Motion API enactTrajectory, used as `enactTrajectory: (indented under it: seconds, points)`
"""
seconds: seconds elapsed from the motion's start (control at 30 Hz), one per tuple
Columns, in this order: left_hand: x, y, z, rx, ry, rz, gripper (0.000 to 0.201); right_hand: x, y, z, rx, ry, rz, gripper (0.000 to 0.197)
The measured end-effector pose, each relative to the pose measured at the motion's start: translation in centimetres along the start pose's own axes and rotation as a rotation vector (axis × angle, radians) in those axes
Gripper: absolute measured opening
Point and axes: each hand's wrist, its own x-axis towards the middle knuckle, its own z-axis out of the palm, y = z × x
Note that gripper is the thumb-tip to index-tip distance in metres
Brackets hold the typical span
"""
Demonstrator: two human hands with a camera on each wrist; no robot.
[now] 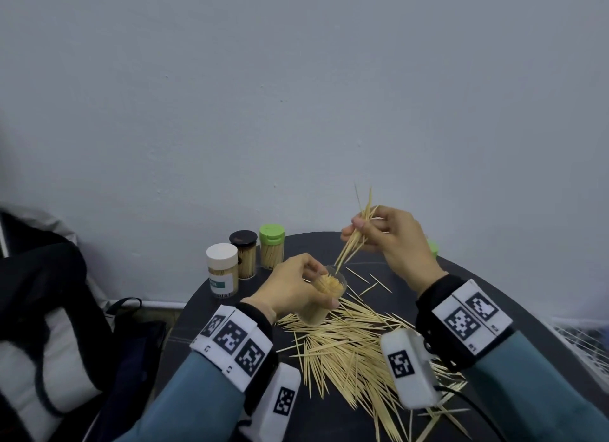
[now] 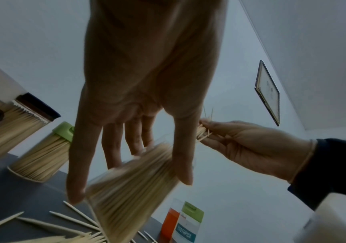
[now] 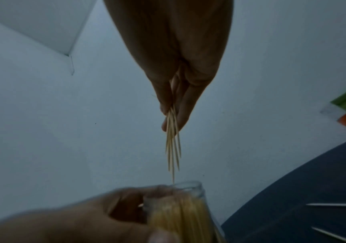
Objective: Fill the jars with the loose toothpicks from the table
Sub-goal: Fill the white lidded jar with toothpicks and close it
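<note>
My left hand [image 1: 298, 291] grips a clear open jar [image 1: 324, 298] packed with toothpicks, tilted toward the right above the dark round table [image 1: 494, 296]. In the left wrist view the jar [image 2: 130, 189] sits between thumb and fingers. My right hand [image 1: 389, 240] pinches a small bundle of toothpicks [image 1: 354, 240], their lower tips at the jar's mouth. The right wrist view shows the bundle [image 3: 173, 146] hanging just over the jar's rim [image 3: 188, 185]. A large pile of loose toothpicks [image 1: 356, 352] lies on the table in front of me.
Three capped jars full of toothpicks stand at the table's back left: white-lidded [image 1: 222, 270], dark-lidded [image 1: 245, 255], green-lidded [image 1: 272, 247]. Another green-lidded jar [image 1: 433, 247] is mostly hidden behind my right hand. A dark bag [image 1: 49, 309] sits to the left.
</note>
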Motion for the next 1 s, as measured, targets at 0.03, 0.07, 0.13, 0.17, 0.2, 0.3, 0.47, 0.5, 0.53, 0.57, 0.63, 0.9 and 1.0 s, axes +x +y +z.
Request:
enactTrajectory:
  seconds: [0.03,0.07,0.13,0.17,0.2,0.3,0.47,0.5,0.53,0.57,0.63,0.9,1.0]
  points:
    - [0.0,0.0,0.0,0.004,-0.001,-0.001,0.051,-0.1,0.2,0.4,-0.009,-0.016,0.014,0.008]
    - [0.1,0.0,0.0,0.000,-0.003,-0.002,0.051,-0.3,0.7,0.9,-0.022,-0.031,0.029,0.008]
    - [0.1,0.1,0.1,-0.023,-0.004,-0.006,0.051,-0.8,1.7,1.7,-0.108,-0.055,0.030,0.006]
    - [0.1,0.1,0.1,-0.037,-0.004,-0.006,0.052,-1.1,2.2,2.0,-0.183,-0.065,0.011,0.006]
    - [0.1,0.1,0.1,-0.049,-0.004,-0.003,0.054,-1.4,2.6,2.2,-0.253,-0.076,-0.011,0.008]
    - [0.2,0.1,0.1,-0.068,-0.001,0.009,0.060,-2.1,3.4,2.7,-0.298,-0.098,-0.007,0.016]
    - [0.4,0.0,0.1,-0.046,-0.024,0.018,0.063,-2.4,4.0,3.1,-0.057,-0.134,0.099,0.029]
    - [0.4,-0.1,0.1,-0.043,-0.025,0.015,0.063,-2.4,3.8,3.1,-0.005,-0.122,0.109,0.030]
    - [0.4,-0.1,0.1,-0.040,-0.025,0.011,0.063,-2.3,3.6,3.1,0.021,-0.107,0.107,0.030]
    - [0.4,-0.1,0.0,-0.038,-0.027,0.007,0.063,-2.2,3.4,3.0,0.026,-0.092,0.098,0.032]
    - [0.4,-0.1,0.0,-0.038,-0.039,0.002,0.062,-2.1,3.2,2.8,0.009,-0.073,0.077,0.038]
    - [0.4,-0.1,0.2,0.011,-0.061,-0.010,0.066,-2.8,4.4,2.7,-0.121,-0.143,0.071,0.033]
    - [0.3,0.0,0.5,0.016,-0.081,-0.017,0.068,-2.4,4.3,2.1,-0.155,-0.140,0.097,0.032]
